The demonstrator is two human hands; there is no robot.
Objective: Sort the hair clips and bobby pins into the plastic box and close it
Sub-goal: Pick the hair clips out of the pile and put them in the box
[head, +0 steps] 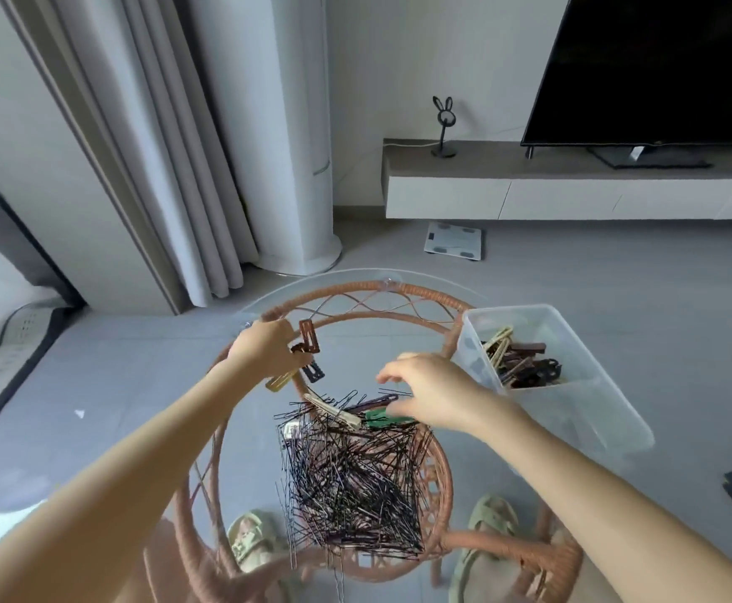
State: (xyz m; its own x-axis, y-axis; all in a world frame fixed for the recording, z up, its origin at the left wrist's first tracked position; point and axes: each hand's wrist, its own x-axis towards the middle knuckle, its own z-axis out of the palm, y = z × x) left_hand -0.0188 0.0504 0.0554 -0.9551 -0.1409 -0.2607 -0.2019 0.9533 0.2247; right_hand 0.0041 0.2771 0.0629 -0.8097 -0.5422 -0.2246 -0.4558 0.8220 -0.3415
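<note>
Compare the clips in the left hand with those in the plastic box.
The held clips are flat snap clips, brown, dark and yellow; the boxed clips look longer and slimmer, beige and dark brown. The left hand grips the held clips in a bunch; the boxed clips lie piled at the far end of the plastic box. Both are hair clips, not bobby pins.

Single wide-angle camera, worn on the head, facing forward and steeply down over a glass-topped rattan table (pixel 420 293). It is close enough that both forearms enter from the bottom corners. Left hand (pixel 264 348) and right hand (pixel 433 393) sit near frame centre, with the person's sandalled feet (pixel 251 541) visible through the glass at the bottom edge. Upper frame reaches across the floor to a television (pixel 659 67) and curtain (pixel 172 145), verticals bowed by the lens.
</note>
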